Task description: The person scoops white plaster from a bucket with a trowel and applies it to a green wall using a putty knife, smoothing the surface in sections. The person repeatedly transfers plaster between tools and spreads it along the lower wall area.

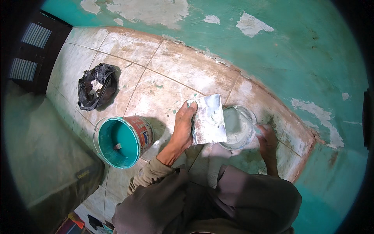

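Note:
My left hand [182, 130] grips a flat metal scraper plate [208, 119] smeared with pale putty, held over the tiled floor. Just right of the plate sits a clear plastic tub [239, 126] filled with whitish putty. My right hand [267, 138] holds the tub's right rim. My knees in brown trousers fill the lower middle of the view.
A paint bucket [120, 142] with teal paint and a brush inside stands on the stained floor tiles [163, 85] to my left. A crumpled black plastic bag [97, 85] lies further back left. The teal wall [296, 50] with peeled patches curves round the right.

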A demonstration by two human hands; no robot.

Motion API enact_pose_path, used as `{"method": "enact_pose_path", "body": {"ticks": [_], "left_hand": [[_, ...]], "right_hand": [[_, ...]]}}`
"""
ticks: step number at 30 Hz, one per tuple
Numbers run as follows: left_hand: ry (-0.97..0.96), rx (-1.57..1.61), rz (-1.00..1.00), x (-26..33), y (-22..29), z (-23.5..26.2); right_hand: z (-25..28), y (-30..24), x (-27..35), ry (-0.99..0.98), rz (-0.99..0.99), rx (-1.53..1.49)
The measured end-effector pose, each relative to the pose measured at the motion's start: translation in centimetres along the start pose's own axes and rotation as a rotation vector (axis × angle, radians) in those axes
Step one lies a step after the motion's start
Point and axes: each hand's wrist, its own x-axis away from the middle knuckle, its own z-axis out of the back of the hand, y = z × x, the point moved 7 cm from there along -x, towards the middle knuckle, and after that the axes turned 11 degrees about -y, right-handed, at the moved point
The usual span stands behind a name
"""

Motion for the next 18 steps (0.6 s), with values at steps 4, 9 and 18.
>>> {"method": "enact_pose_path", "body": {"ticks": [4,9,18], "left_hand": [[-0.039,-0.017,0.060,-0.2,-1.0,1.0],[-0.034,-0.047,0.081,-0.3,-1.5,0.7],[0.065,-0.028,-0.229,0.0,0.8,3.0]], "right_hand": [[-0.6,-2.3,-1.5,-0.188,-0.400,-0.727],[-3.2,-1.0,-2.9,-0.386,-0.454,-0.567],[-1.2,-2.6,-0.9,-0.379,-0.635,-0.731]]}}
